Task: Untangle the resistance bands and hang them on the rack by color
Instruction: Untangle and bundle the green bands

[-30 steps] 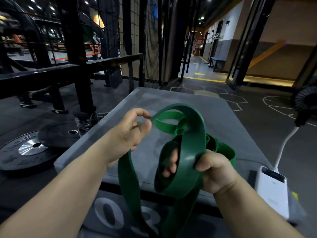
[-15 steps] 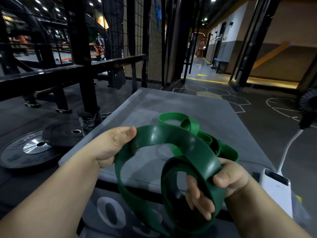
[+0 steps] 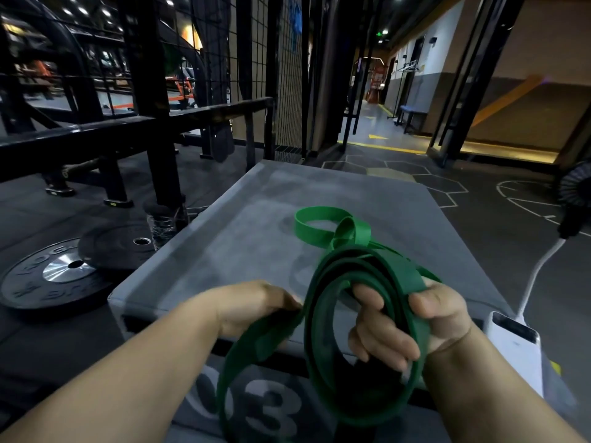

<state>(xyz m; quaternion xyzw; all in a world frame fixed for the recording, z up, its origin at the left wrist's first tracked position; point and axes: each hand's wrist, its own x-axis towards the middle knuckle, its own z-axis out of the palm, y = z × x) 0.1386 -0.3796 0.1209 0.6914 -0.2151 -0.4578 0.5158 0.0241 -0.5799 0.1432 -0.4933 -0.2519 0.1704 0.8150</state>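
A black steel rack (image 3: 153,123) with mesh panels stands at the left, and in front of it a big grey padded box serves as the counter (image 3: 249,238) (a pale "03" shows on its near face). Two black weight plates (image 3: 48,282) lie on the floor to its left, overlapping.

A wide dark green band (image 3: 396,270) is held up in several coils above the counter's near edge, with one loop drooping past the "03". A narrower, lighter green band (image 3: 307,230) lies looped on the counter top just beyond – its near end runs in behind the dark coils, and how the two cross cannot be made out.

A white power bank (image 3: 515,350) sits just beside the right wrist.

Both hands grip the dark green band: the left hand (image 3: 252,305) is closed round a single strand, and the right hand (image 3: 425,318) has its thumb over the bunched coils with its fingers (image 3: 380,337) curled through them.
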